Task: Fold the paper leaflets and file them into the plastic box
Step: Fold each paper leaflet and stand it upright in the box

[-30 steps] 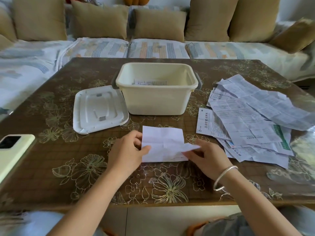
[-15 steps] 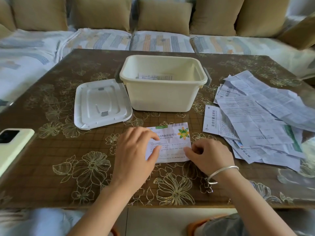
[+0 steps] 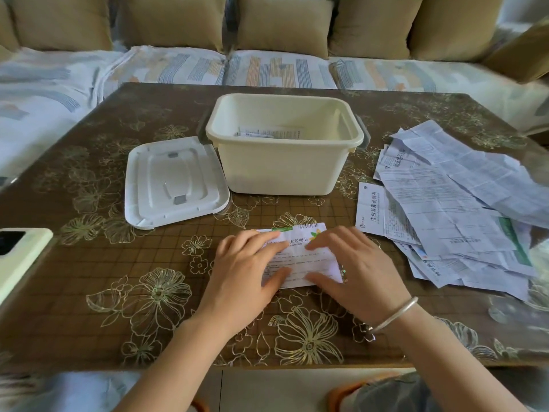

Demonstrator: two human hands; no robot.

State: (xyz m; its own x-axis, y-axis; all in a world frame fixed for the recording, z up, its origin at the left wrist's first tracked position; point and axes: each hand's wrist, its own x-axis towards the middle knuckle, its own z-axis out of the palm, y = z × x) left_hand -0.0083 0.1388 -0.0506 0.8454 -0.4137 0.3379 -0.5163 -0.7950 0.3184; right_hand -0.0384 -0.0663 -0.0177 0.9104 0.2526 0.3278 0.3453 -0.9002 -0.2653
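Note:
A folded leaflet (image 3: 300, 257) with a green strip and a flower print lies flat on the table near the front. My left hand (image 3: 246, 272) presses its left half with straight fingers. My right hand (image 3: 353, 266), a silver bangle on its wrist, presses the right half, fingers flat. The cream plastic box (image 3: 285, 171) stands open behind the leaflet, with folded papers (image 3: 269, 132) lying at its bottom. A spread pile of unfolded leaflets (image 3: 451, 209) covers the table to the right of the box.
The box's white lid (image 3: 175, 181) lies flat to the left of the box. A pale green phone (image 3: 20, 257) sits at the table's left edge. The brown table (image 3: 89, 278) has a gold flower pattern. A sofa with tan cushions (image 3: 285, 25) runs behind it.
The leaflet was folded over, printed side up, and laid flat. Both hands moved onto it, going from holding its edges to pressing it down.

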